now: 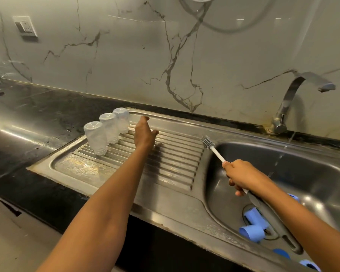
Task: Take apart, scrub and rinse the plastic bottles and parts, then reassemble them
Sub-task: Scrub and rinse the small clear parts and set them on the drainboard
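Clear plastic bottles (109, 126) drain upside down, centre left; the left hand (144, 134) hovers open beside them, the right hand (241, 176) grips a brush (217, 153), seemingly ready for blue parts (253, 226).

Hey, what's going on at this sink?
A person is washing bottles. Three clear bottles stand upside down on the drainboard; the open left hand hovers beside them. The right hand grips a brush over the basin, where blue parts lie loose. The tap runs a thin stream.
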